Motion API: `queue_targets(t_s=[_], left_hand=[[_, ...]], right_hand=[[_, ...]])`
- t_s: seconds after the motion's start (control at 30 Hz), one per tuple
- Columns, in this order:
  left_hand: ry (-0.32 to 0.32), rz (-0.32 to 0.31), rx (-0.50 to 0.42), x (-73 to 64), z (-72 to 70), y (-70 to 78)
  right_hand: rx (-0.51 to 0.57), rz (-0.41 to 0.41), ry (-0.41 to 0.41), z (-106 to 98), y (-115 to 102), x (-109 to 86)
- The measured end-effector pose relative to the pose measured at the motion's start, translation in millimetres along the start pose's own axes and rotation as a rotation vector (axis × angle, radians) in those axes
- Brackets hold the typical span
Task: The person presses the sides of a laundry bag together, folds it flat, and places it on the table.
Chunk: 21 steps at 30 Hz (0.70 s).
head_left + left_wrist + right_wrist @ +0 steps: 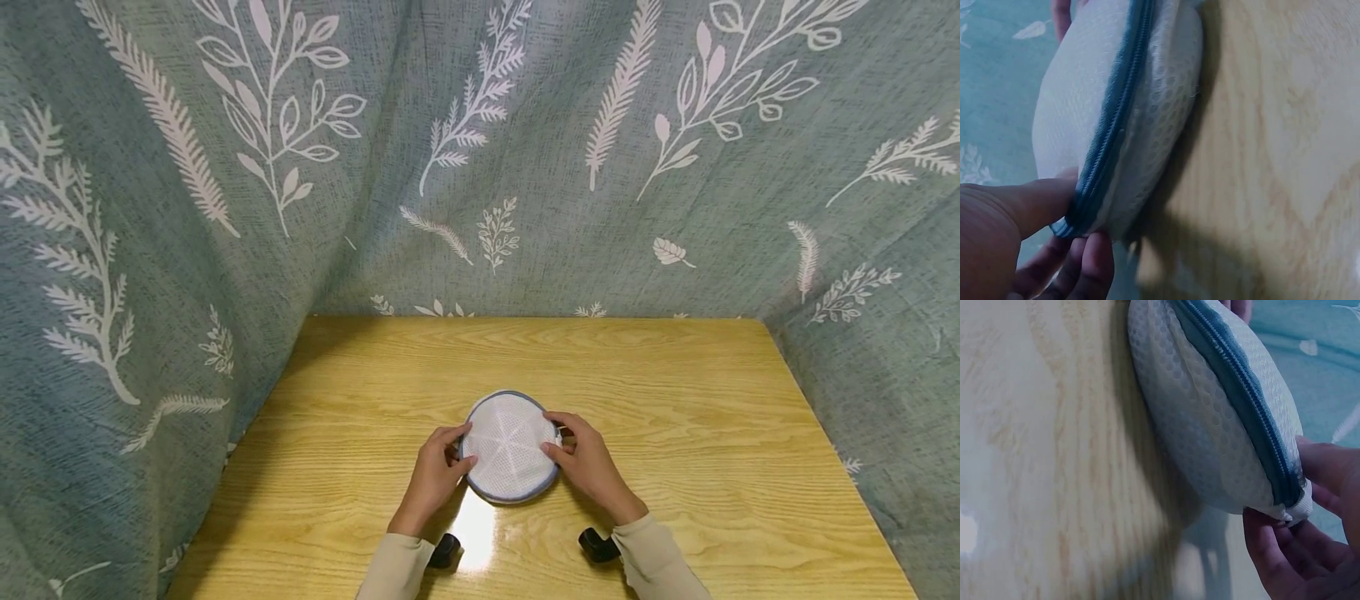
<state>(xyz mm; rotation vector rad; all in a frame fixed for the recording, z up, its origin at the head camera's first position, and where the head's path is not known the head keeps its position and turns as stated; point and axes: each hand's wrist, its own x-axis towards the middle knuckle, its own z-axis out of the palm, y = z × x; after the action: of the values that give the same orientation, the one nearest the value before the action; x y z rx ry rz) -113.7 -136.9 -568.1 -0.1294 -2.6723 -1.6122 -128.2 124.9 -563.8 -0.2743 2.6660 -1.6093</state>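
A round white mesh laundry bag (pixel 508 450) with a blue zipper along its edge is held over the middle front of the table. My left hand (pixel 437 469) pinches its left edge, thumb on the top face and fingers beneath, as the left wrist view shows at the zipper (pixel 1113 119). On the opposite side my right hand (pixel 592 462) grips the right edge beside a small white tab (pixel 1300 506). Seen from the right wrist, the bag's honeycomb mesh underside (pixel 1191 425) bulges out below the zipper. The zipper's visible stretch is closed.
The wood-grain table (pixel 660 392) extends around the bag on every side. A grey-green curtain (pixel 525 167) with white leaf prints hangs behind and along both sides. Black wrist-worn devices (pixel 597 546) sit under the forearms, near beige sleeves (pixel 660 554).
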Motion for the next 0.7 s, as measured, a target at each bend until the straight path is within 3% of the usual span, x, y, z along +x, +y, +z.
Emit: queue_targets(t_s=[0.33,0.53,0.7], left_hand=[[0.011,0.037,0.010,-7.0,-4.7,8.6],[0.041,0.144,0.147,-10.5,-3.2,20.5],[0.025,0.316,0.300,-12.7,1.6,25.9]], right_hand=[[-0.033,-0.053,-0.001,-9,-3,-5.5],[-0.144,-0.154,-0.002,-11,-8,-7.8],[-0.286,-0.361,-0.019,-7,-13,-8.8]])
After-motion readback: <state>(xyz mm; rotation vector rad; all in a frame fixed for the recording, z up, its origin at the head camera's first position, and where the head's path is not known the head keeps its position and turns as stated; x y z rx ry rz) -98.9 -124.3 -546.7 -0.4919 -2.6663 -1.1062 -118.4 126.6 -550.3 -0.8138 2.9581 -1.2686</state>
